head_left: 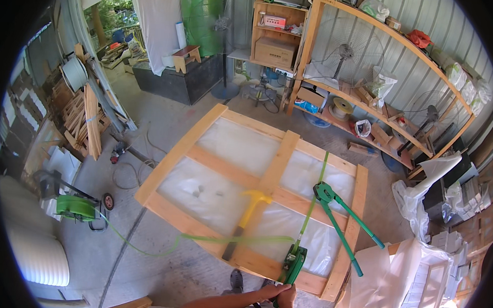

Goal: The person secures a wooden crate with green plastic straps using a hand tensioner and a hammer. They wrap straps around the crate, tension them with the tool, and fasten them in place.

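Observation:
A wooden crate (279, 163) with clear plastic sheeting under its slats lies flat before me. At its near edge both my hands are closed around the handle end of a green strap tensioner (293, 264). My left hand (272, 291) reaches in across my body, against my right hand (287, 299). Green strapping (319, 176) crosses the crate and enters the tensioner. Its loose tail runs left. A long-handled green strap sealer (341, 216) rests on the crate at right, jaws by the strap. A yellow hammer (247, 219) with a dark grip end lies left of the tensioner.
Left of the crate stands a green strapping coil (76, 207) on a wheeled cart. Wooden shelving (337, 94) with fans and boxes lines the far wall. Plastic-wrapped stacks (440, 261) stand close on the right. A foam roll (41, 260) is at lower left.

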The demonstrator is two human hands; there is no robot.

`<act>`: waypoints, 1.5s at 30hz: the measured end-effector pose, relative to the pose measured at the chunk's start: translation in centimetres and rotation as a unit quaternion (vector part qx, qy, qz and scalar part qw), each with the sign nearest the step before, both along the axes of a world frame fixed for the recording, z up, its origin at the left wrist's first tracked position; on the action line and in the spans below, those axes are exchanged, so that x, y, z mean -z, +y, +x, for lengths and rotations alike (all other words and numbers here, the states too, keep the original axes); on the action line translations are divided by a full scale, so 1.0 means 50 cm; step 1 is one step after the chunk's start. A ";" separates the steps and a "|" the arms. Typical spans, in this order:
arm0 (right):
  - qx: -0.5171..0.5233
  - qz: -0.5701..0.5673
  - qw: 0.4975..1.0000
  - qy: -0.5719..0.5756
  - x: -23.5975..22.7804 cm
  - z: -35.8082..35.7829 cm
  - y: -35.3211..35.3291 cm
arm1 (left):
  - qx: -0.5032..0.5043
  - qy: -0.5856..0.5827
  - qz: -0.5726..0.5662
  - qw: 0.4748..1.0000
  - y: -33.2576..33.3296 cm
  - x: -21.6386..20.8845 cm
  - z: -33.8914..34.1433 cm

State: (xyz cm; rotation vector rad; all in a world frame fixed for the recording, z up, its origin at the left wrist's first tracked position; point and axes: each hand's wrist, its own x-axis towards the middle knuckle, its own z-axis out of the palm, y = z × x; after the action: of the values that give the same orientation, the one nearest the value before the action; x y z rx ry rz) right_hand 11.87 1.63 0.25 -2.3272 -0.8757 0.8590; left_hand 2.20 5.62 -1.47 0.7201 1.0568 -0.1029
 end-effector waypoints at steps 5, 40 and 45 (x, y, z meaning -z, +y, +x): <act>-0.033 -0.023 0.998 0.052 -0.003 0.026 0.005 | -0.012 0.014 0.034 0.999 0.014 -0.031 0.014; -0.352 -0.087 0.851 0.379 -0.307 0.161 0.117 | -0.288 -0.144 0.050 0.945 -0.023 -0.249 0.026; -0.340 -0.225 0.798 0.444 -0.388 0.228 0.159 | -0.014 0.113 0.324 0.939 -0.006 -0.229 -0.191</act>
State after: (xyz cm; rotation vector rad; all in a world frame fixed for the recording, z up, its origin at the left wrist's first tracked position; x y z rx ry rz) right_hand 23.26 9.58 19.63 -1.4975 -1.1124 2.4164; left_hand -7.35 5.30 10.00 1.3108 1.3356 0.2058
